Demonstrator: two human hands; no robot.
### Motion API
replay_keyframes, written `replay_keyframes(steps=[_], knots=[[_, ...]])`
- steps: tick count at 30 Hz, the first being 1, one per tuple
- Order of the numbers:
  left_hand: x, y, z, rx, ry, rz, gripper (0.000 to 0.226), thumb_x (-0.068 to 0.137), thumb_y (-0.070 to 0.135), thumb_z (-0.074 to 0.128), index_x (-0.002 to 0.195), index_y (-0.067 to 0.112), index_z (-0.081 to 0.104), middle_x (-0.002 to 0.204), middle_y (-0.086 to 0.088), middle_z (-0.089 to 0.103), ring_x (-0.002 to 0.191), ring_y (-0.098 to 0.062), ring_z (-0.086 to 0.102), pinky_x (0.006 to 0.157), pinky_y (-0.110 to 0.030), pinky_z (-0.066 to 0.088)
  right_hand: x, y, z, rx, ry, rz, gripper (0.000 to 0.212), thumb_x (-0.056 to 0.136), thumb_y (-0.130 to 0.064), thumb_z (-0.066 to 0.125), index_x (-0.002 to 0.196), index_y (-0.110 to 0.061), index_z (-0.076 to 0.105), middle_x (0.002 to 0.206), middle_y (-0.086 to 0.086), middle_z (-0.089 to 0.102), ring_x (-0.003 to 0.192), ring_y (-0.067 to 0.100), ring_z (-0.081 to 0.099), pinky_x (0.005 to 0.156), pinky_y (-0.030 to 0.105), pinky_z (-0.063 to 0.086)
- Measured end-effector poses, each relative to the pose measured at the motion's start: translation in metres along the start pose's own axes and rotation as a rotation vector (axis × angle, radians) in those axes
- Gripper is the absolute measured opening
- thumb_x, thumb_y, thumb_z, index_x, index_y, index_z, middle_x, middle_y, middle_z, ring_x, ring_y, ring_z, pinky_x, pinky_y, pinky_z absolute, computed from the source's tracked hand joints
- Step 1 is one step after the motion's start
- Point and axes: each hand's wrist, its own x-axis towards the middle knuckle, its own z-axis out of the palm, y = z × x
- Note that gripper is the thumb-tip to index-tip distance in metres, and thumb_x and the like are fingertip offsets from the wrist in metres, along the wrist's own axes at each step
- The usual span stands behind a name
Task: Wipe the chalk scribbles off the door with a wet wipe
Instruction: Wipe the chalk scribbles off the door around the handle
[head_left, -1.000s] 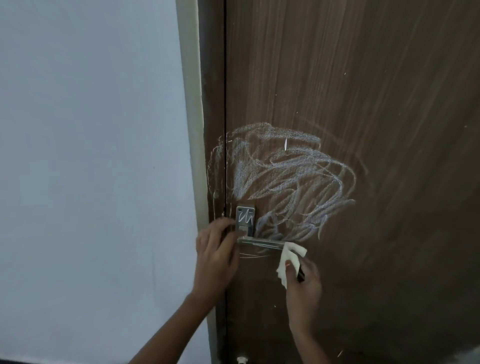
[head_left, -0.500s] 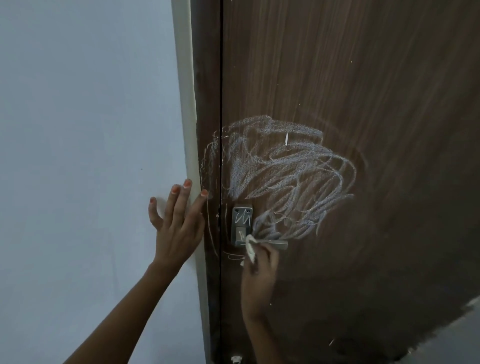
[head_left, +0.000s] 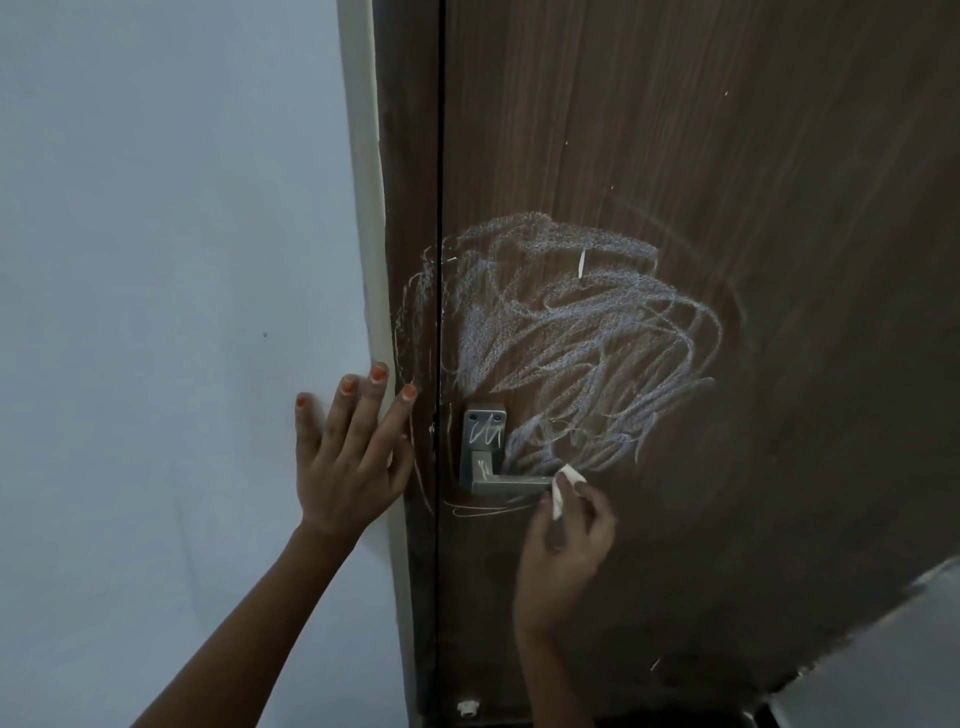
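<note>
**A:** Where's the wipe now?

**B:** My right hand (head_left: 563, 545) pinches the wet wipe (head_left: 563, 486) at the lever handle (head_left: 511, 486) tip, under the chalk scribbles (head_left: 576, 348). My left hand (head_left: 348, 457) lies spread, flat on the wall (head_left: 156, 312).

**A:** Tips?

**B:** I'd press flat with overlapping strokes. Open door (head_left: 753, 208) on the right; frame (head_left: 405, 260) crowds the left.

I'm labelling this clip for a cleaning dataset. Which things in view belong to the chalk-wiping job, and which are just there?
Part of the job:
- wet wipe, pinched in the right hand
- chalk scribbles
- door
- door handle, chalk-marked too
- door frame, with stray chalk lines

Just there:
- wall, with the left hand flat on it
- small white doorstop
</note>
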Motion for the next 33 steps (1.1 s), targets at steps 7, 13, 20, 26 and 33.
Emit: replay_keyframes(steps=[7,13,20,26,33], knots=[[-0.003,-0.002,0.002,0.013,0.004,0.011,0.063,0.091,0.022,0.042,0.149,0.016,0.017,0.157,-0.006,0.008,0.144,-0.021,0.004,0.116,-0.045,0.001,-0.038,-0.014,0.018,-0.155,-0.352,-0.313,0.054,0.064,0.006,0.078,0.115,-0.007,0.064,0.107,0.022,0.065,0.104,0.023,0.047,0.073,0.031,0.057],[-0.004,-0.001,0.003,0.007,0.013,0.006,0.059,0.094,0.023,0.040,0.149,0.015,0.020,0.157,-0.007,0.010,0.144,-0.022,0.006,0.116,-0.045,0.001,-0.010,0.011,-0.001,-0.090,-0.241,-0.245,0.042,0.073,0.012,0.067,0.110,-0.007,0.066,0.106,0.015,0.065,0.099,0.013,0.045,0.088,0.012,0.042],[-0.005,0.000,0.004,0.027,0.010,0.003,0.059,0.093,0.023,0.040,0.148,0.015,0.022,0.156,-0.008,0.011,0.144,-0.022,0.007,0.116,-0.045,0.003,0.003,-0.006,0.000,-0.276,-0.180,-0.245,0.033,0.083,-0.014,0.042,0.099,-0.010,0.070,0.101,0.006,0.070,0.103,0.023,0.059,0.101,0.029,0.029],[-0.006,-0.001,0.004,0.031,0.010,0.008,0.058,0.093,0.023,0.040,0.148,0.013,0.024,0.156,-0.008,0.013,0.144,-0.023,0.008,0.117,-0.045,0.004,-0.013,-0.024,0.017,-0.227,-0.343,-0.386,0.030,0.081,-0.009,0.047,0.096,-0.004,0.072,0.099,0.010,0.072,0.099,0.024,0.065,0.106,0.029,0.032],[-0.005,0.000,0.004,0.025,0.018,0.000,0.058,0.092,0.022,0.041,0.147,0.013,0.025,0.156,-0.008,0.013,0.144,-0.023,0.008,0.116,-0.045,0.004,0.019,0.003,-0.021,-0.295,-0.299,-0.346,0.033,0.075,0.011,0.056,0.102,0.000,0.069,0.108,0.013,0.068,0.104,0.025,0.062,0.107,0.017,0.026]])
